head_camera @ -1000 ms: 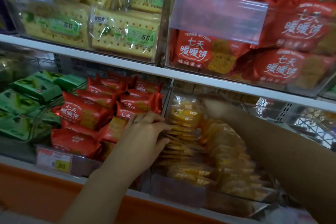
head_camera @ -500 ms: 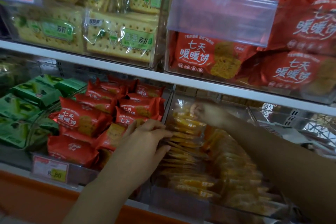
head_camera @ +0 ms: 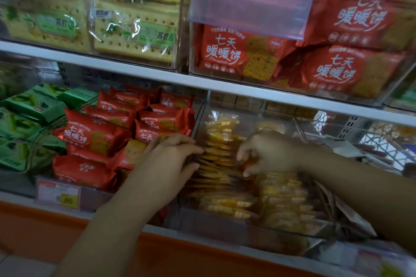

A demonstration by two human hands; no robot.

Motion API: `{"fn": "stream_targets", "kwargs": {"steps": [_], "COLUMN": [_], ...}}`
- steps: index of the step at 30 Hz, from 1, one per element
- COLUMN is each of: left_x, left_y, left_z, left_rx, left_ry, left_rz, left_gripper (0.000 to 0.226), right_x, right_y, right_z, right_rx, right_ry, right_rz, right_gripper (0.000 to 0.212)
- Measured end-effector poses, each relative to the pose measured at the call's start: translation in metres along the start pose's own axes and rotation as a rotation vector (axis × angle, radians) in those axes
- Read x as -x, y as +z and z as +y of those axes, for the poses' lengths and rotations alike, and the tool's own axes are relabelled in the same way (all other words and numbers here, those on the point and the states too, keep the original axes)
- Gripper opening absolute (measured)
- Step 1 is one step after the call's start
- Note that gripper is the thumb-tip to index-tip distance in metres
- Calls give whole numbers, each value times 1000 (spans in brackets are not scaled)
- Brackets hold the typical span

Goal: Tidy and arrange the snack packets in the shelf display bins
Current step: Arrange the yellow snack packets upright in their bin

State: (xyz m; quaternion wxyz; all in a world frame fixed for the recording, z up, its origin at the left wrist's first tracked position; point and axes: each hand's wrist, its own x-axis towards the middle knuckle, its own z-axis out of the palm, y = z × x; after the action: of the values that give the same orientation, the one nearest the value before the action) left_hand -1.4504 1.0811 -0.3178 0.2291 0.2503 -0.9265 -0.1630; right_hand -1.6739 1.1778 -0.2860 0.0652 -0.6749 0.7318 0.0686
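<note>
Our left hand point(head_camera: 166, 164) lies flat, fingers point(head_camera: 186, 150) straight, against the left edge of the yellow packets point(head_camera: 225, 204) in the clear bin point(head_camera: 209, 225) on the lower shelf point(head_camera: 155, 229); our right hand point(head_camera: 267, 153) pinches one from above. We should brace the row left while seating that packet upright, gently

Your yellow packets point(head_camera: 225, 157) sit in the clear bin point(head_camera: 209, 222), stood on edge in two rows running front to back, tops a bit uneven. The red packets point(head_camera: 96, 135) are piled loose, flat and tilted, just to its left
</note>
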Motion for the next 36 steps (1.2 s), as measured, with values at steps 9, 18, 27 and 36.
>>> {"fn": "stream_targets", "kwargs": {"steps": [9,18,27,36], "left_x": [1,0,0,0], "left_y": [-1,-1,-1,0], "left_z": [2,0,0,1], "left_rx": [34,32,45,30], "left_ry": [-13,-21,-10,-19], "left_rz": [22,12,21,15], "left_gripper": [32,34,33,35], "right_x": [-10,-22,-27,-31], "right_y": [-1,-13,7,3], "right_z": [-12,-6,-10,2], "right_rx": [209,3,257,40], "right_ry": [50,75,87,235], "right_rz": [41,-201,125,317], "right_gripper": [25,43,24,24]}}
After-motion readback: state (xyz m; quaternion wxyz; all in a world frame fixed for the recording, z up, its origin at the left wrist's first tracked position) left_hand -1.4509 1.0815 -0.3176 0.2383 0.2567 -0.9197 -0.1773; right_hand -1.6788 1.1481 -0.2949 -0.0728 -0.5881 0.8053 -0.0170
